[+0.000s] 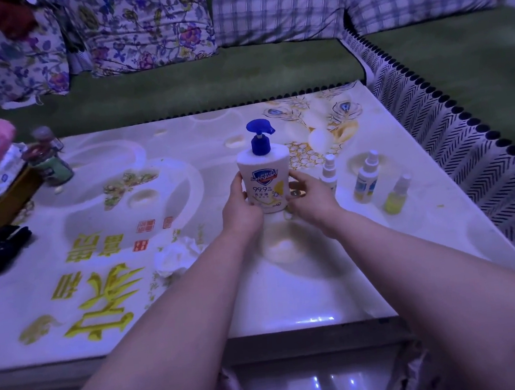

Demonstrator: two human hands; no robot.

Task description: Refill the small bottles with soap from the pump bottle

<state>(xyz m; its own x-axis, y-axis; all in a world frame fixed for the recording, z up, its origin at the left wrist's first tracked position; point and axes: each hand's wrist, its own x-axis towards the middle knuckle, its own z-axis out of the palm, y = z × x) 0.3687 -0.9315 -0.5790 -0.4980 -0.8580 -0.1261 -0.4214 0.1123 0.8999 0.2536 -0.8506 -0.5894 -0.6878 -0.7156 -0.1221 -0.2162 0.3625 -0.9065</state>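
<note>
The pump bottle stands upright mid-table, on a glossy top printed with gold characters and feathers. The left hand and right hand clasp its sides, fingers curled round the body. Three small bottles stand at its 3 o'clock, apart from it. A crumpled tissue lies at 7 o'clock and a jar stands at 10. A green sofa with floral and plaid cushions runs along 12 o'clock.

Upright white pump bottle, blue pump fitted, three capped small bottles upright nearby
</note>
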